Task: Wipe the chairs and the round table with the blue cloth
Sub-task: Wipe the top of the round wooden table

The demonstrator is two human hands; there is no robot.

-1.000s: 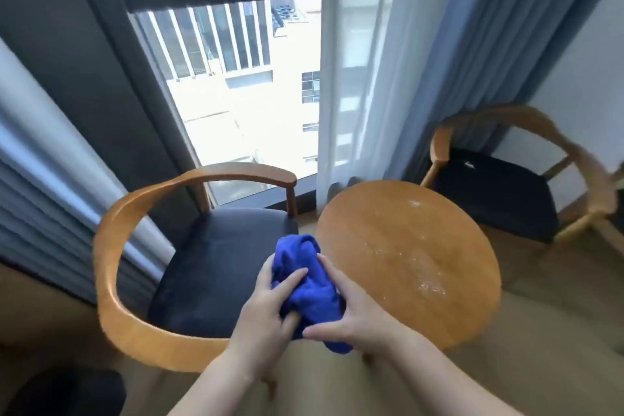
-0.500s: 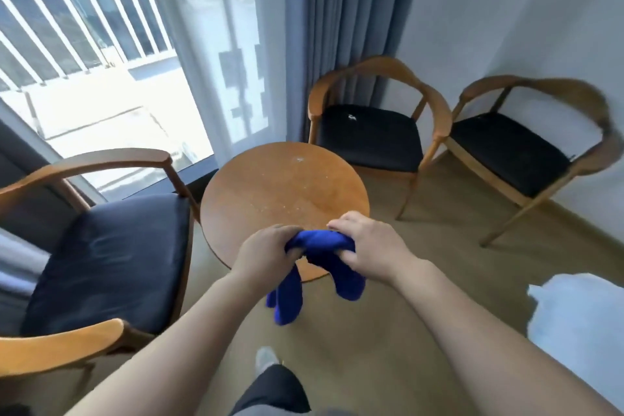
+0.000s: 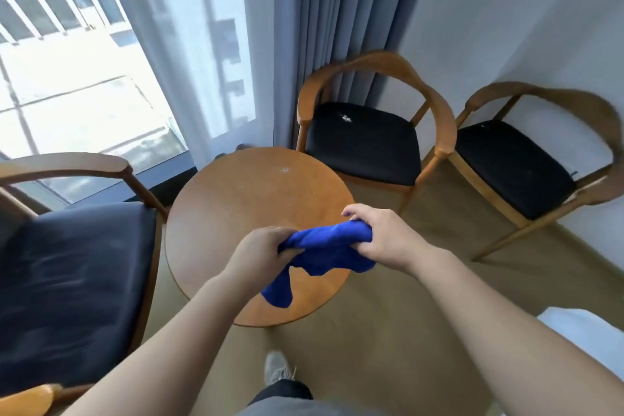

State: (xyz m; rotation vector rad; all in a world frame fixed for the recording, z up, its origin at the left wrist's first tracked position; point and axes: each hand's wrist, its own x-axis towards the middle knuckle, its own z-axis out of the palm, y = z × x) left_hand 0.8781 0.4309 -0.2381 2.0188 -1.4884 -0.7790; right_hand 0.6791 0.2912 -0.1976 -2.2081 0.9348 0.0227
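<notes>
Blue cloth [image 3: 324, 246]: held in the air above the near half of the round table [image 3: 236, 209], not touching it that could be seen. It was stretched into a band between both hands, with one tail hanging low on the left. A second earlier it had been a tight wad over the gap between the left chair and the table; it had since been drawn out sideways.

Left hand [image 3: 260, 252]: fingers curled round the cloth's left end.

Right hand [image 3: 385, 240]: fingers closed on the right end, forefinger slightly raised.

Round table: wooden top, pale specks [image 3: 285, 169] near its far edge, apparently unwiped.

Left chair [image 3: 67, 280]: dark seat, just beside the table.

Far chair [image 3: 364, 142]: white fleck on its seat. Right chair [image 3: 513, 165]: just beside it. Both had come fully into view as the head turned right.

Curtain [image 3: 337, 27] and window [image 3: 67, 78]: behind.

Judgement: the cloth was being readied, and the table looked the likely next surface.
</notes>
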